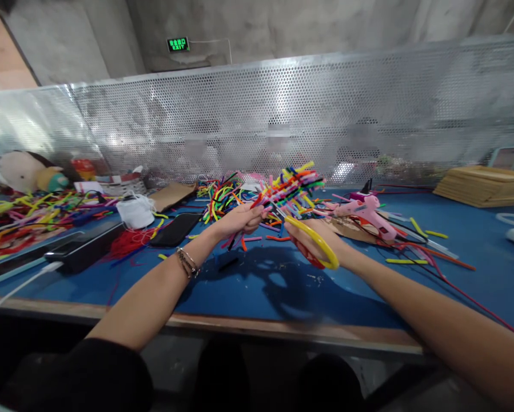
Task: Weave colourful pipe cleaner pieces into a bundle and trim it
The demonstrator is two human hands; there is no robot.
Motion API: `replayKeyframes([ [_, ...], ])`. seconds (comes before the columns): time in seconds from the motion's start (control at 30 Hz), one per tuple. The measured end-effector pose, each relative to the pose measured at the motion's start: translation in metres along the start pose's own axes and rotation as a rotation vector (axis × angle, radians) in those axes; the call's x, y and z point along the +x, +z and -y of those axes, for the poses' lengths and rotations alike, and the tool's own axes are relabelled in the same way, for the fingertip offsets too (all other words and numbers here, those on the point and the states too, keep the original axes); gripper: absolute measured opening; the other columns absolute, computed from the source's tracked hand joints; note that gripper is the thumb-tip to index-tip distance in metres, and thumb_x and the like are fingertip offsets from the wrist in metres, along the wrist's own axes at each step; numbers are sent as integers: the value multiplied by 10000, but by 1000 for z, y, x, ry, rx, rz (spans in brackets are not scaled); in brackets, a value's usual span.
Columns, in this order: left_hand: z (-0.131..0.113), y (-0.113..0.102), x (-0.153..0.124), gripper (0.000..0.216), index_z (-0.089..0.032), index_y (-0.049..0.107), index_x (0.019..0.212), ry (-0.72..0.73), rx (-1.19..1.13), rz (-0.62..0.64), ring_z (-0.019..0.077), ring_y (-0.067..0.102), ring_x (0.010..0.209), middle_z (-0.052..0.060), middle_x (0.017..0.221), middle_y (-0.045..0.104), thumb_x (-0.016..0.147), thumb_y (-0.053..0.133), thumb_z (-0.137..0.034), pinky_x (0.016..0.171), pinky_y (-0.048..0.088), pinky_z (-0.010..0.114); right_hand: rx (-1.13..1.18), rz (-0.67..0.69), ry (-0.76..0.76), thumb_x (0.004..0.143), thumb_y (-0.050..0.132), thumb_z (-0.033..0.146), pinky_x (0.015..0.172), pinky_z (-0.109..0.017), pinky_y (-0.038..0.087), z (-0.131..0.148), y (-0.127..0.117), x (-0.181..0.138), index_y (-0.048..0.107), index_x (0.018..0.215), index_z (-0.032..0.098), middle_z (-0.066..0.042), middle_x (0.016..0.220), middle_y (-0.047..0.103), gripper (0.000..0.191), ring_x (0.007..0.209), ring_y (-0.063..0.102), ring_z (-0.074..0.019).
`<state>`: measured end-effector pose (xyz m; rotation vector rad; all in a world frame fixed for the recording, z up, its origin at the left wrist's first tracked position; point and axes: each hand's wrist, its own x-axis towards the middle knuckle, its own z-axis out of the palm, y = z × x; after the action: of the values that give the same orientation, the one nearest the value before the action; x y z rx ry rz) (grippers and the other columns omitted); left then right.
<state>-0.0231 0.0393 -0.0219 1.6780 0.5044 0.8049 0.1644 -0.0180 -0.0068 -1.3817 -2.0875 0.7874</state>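
My left hand [243, 219] is closed on a bundle of colourful pipe cleaners [289, 187], which fans out up and to the right, above the table. Short ends of the bundle poke out below the fingers. In my right hand [310, 237] is a pair of scissors [314, 237] with yellow and red handles. Its blades point left toward the base of the bundle, close to my left fingers. Whether the blades touch a stem I cannot tell. More pipe cleaners [220, 200] lie heaped on the table behind my left hand.
A pink glue gun [370, 214] lies to the right among loose stems and a red cord. Wooden frames [482, 186] are stacked at far right. At left are a black phone [176, 229], a power strip [85, 246] and a plush toy [23, 171]. A perforated metal screen [239, 114] stands behind.
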Motion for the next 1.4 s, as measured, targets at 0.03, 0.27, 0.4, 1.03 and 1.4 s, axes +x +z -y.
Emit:
replayKeyframes([
  [0.03, 0, 0, 0, 288, -157, 433, 654, -4, -2, -1, 31, 145, 324, -115, 398, 197, 790, 513, -397, 322, 142, 144, -7, -4, -9, 823, 351, 442, 332, -202, 298, 0, 1, 0, 374, 441, 190, 30, 344, 413, 458, 297, 390, -74],
  [0.27, -1, 2, 0, 301, -138, 471, 675, -21, -30, 6, 26, 144, 327, -117, 389, 212, 761, 549, -416, 319, 139, 138, 11, 58, 5, 787, 401, 458, 319, -183, 280, -7, -1, 5, 414, 565, 185, 52, 412, 407, 353, 316, 377, -59],
  [0.4, -6, 0, -6, 292, -136, 472, 648, -19, -69, 3, 24, 158, 326, -112, 393, 208, 770, 548, -390, 325, 146, 131, 28, 60, -26, 711, 432, 569, 342, -190, 281, -12, -5, 9, 416, 625, 184, 60, 462, 387, 395, 352, 360, -54],
  [1.03, -37, -53, -19, 209, -148, 414, 729, -106, -328, -573, 13, 280, 275, -102, 409, 285, 828, 261, -46, 297, 241, 69, -204, -33, -104, 613, 358, 734, 429, -223, 239, -20, -12, 14, 395, 607, 186, 32, 543, 371, 549, 480, 356, -90],
  [1.4, -45, -65, -35, 24, -165, 492, 761, -406, 242, -647, 16, 277, 269, -84, 448, 394, 776, 510, -170, 293, 175, 120, -242, -24, -117, 641, 332, 720, 436, -224, 265, -19, -19, 12, 370, 614, 194, 23, 564, 386, 528, 496, 385, -101],
])
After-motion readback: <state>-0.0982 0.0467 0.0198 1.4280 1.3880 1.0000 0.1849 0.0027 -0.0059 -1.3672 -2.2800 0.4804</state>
